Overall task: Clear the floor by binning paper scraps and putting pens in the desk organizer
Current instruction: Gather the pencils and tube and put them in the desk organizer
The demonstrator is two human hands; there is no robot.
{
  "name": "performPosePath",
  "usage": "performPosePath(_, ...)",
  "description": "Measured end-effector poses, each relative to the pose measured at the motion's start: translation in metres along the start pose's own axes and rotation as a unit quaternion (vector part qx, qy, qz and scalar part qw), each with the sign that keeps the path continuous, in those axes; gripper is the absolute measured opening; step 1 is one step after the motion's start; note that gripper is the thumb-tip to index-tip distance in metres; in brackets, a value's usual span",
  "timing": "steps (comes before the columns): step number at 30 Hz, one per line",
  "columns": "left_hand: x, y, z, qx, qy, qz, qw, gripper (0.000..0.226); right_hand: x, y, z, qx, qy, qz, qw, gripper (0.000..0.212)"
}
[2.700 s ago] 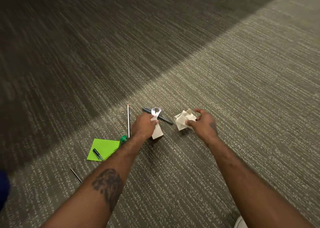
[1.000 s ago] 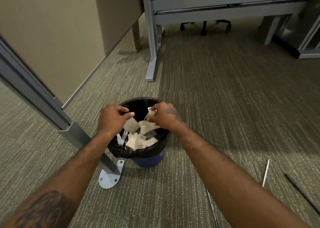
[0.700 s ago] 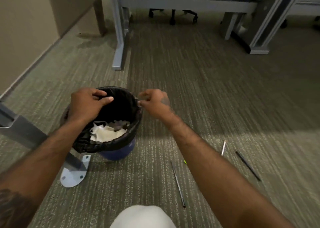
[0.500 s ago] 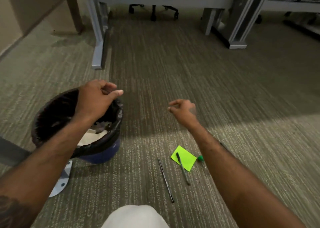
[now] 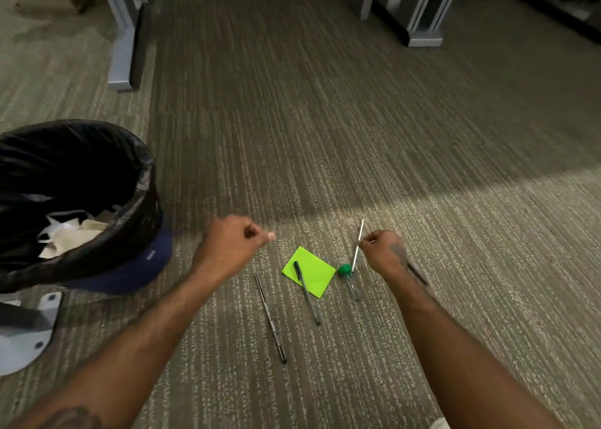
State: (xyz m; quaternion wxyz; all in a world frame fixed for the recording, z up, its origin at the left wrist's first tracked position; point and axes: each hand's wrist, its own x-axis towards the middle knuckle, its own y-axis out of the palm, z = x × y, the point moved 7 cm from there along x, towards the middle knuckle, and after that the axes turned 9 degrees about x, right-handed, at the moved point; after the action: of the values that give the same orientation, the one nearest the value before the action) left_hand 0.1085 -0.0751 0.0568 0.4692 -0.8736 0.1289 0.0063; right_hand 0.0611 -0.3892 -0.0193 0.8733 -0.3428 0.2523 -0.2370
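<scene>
On the carpet lie a bright green paper note point(image 5: 313, 274) with a dark pen point(image 5: 307, 293) across it, a thin black pen point(image 5: 270, 319) to its left, a green-capped clear pen point(image 5: 350, 282) and a white pen point(image 5: 358, 244) to its right. Another dark pen point(image 5: 419, 274) shows partly behind my right wrist. My left hand point(image 5: 229, 249) hovers with fingers curled and holds nothing. My right hand point(image 5: 385, 253) hangs beside the white pen with fingertips pinched together, nothing clearly in them. The black-lined bin point(image 5: 148, 181) at left contains white paper scraps point(image 5: 66, 233).
A grey metal foot plate point(image 5: 27, 342) sits at the lower left beside the bin. Grey desk legs stand at the back left point(image 5: 122, 48) and back right point(image 5: 421, 22). Carpet stretches out to the right. No desk organizer is in view.
Both hands dropped the white scraps into the bin, then came away empty. My view swung right and down, and my hands now hover over the pens and green note.
</scene>
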Motion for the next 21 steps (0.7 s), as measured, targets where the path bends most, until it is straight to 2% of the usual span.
performPosePath(3,-0.018,0.052,0.032,0.034,-0.072,0.054,0.995,0.047,0.005,0.011,-0.019,-0.001,0.019,-0.007,1.000,0.024)
performPosePath(5,-0.028,0.079,0.047,0.061,-0.108,0.094,0.988,0.049,0.010,0.017,-0.026,-0.005,0.036,-0.005,0.999,0.017)
performPosePath(9,-0.037,0.112,0.062,0.043,-0.172,0.156,0.972,0.056,0.020,0.029,-0.029,-0.023,0.034,0.016,0.999,0.022)
performPosePath(13,-0.035,0.124,0.064,0.079,-0.202,0.148,0.965,0.055,0.025,0.035,-0.026,-0.039,0.041,0.008,0.998,0.026)
performPosePath(18,-0.027,0.137,0.065,0.075,-0.218,0.147,0.962,0.038,0.029,0.039,-0.022,-0.045,0.031,0.000,0.999,0.015)
performPosePath(21,-0.019,0.137,0.069,0.088,-0.221,0.159,0.958,0.030,0.032,0.032,-0.013,-0.012,0.005,-0.008,1.000,0.013)
